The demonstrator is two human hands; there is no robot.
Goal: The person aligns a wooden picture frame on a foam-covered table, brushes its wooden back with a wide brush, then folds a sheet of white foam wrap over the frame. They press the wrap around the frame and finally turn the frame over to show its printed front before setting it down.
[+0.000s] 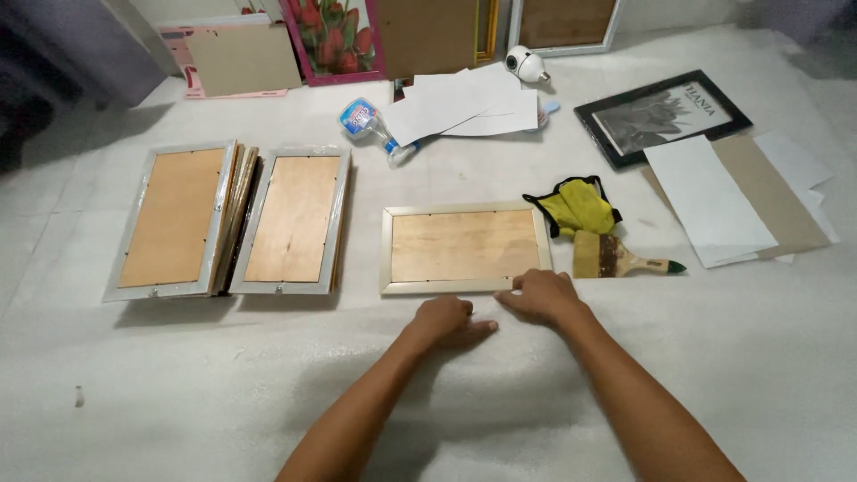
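Here we see a picture frame (464, 247) lying face down on the white foam sheet (223, 393), its brown backing board up, in the middle of the view. Our right hand (543, 295) rests at the frame's near edge by its right corner, fingers spread loosely and touching the rim, gripping nothing. Our left hand (446, 322) lies on the sheet just below the frame, fingers curled loosely, holding nothing. Just right of the frame lie a paint brush (616, 257) and a yellow cloth (576, 207). To the left, two silver frames (234, 219) sit face down side by side, with more stacked between them. Farther back lie a spray bottle (368, 125) and loose white papers (464, 109); at the far right we see a black frame (662, 116) beside paper and brown card.
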